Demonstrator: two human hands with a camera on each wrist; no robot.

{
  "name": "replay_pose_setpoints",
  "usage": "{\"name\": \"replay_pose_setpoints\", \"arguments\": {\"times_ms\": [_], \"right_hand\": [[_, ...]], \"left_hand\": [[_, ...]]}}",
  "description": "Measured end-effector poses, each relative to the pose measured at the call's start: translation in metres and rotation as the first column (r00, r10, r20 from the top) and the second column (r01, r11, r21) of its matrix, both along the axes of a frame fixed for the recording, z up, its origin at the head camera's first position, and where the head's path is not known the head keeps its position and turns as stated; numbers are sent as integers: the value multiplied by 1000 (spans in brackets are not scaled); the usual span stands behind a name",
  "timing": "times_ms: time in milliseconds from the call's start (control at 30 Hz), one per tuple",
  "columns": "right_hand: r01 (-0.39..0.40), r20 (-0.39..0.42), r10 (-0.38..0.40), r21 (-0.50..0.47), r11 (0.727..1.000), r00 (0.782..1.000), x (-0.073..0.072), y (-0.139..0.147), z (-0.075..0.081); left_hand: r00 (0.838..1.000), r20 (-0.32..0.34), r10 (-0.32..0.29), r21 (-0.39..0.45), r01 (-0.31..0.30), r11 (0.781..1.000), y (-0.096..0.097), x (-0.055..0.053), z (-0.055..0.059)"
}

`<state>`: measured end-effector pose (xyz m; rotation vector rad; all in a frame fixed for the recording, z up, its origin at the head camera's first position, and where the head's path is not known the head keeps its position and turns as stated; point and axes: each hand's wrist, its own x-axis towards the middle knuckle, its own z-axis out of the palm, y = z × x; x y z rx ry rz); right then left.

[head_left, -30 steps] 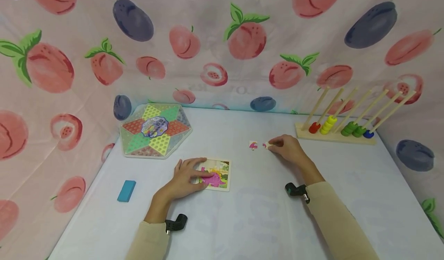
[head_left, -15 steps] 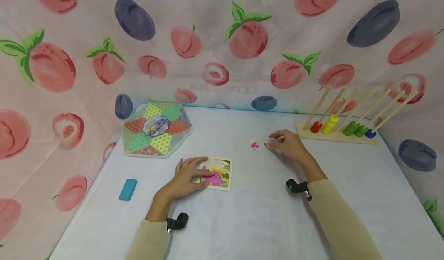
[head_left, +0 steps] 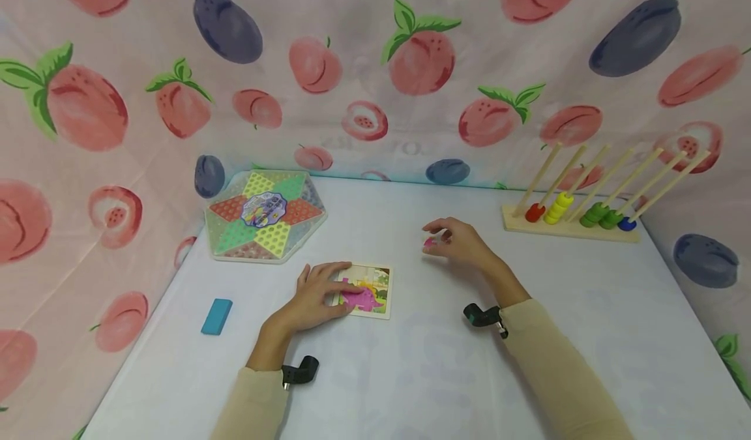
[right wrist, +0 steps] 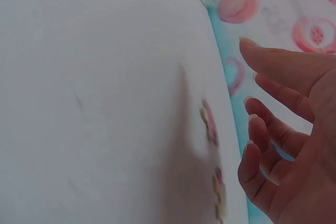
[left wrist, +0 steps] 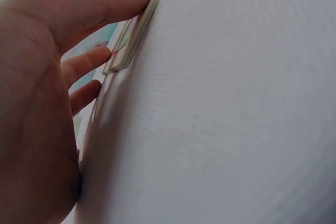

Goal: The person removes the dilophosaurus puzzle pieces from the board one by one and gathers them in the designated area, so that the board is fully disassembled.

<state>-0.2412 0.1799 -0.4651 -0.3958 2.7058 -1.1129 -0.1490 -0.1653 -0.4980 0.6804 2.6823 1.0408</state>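
Observation:
My left hand (head_left: 317,300) rests on a small square jigsaw puzzle (head_left: 381,291) with a pink dinosaur picture. Its fingers lie outstretched over the board's left part, hiding it. In the left wrist view, the thumb presses close to the rim of the puzzle (left wrist: 137,30). My right hand (head_left: 460,241) hovers farther back, fingers bent loosely and thumb apart from them. One loose puzzle piece (head_left: 431,242) shows between thumb and fingers. The right wrist view has nothing in the hand (right wrist: 294,124), and two puzzle pieces (right wrist: 209,123) lie on the table beneath; the head view hides one behind the hand.
A hexagonal Chinese checkers set (head_left: 264,215) lies at the back left, with a blue block (head_left: 217,316) nearer the front. A wooden bead rack (head_left: 569,230) with upright rods stands at the back right. Behind the white table (head_left: 399,381) hangs a fruit-print cloth (head_left: 364,68).
My right hand has moved left, from the right-hand puzzle piece to over the left-hand one. My left hand stays on the puzzle. The head view has tilted slightly.

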Motion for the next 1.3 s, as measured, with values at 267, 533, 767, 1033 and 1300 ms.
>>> {"name": "replay_pose_setpoints", "arguments": {"times_ms": [267, 533, 767, 1033, 1300], "right_hand": [[-167, 13, 168, -17, 986, 986, 12, -35, -8], [-311, 6, 312, -41, 949, 950, 19, -63, -5], [-352, 10, 353, -54, 934, 936, 24, -77, -7], [-372, 26, 371, 68, 926, 928, 27, -86, -19], [-346, 53, 342, 110, 932, 938, 29, -90, -18]], "left_hand": [[1000, -4, -6, -15, 6, 1000, 0, 0, -1], [1000, 12, -6, -32, 6, 999, 0, -1, 2], [1000, 16, -4, -54, 5, 999, 0, -1, 2], [1000, 4, -9, -32, 9, 999, 0, 0, 5], [1000, -12, 0, -42, 0, 999, 0, 0, 3]]}}
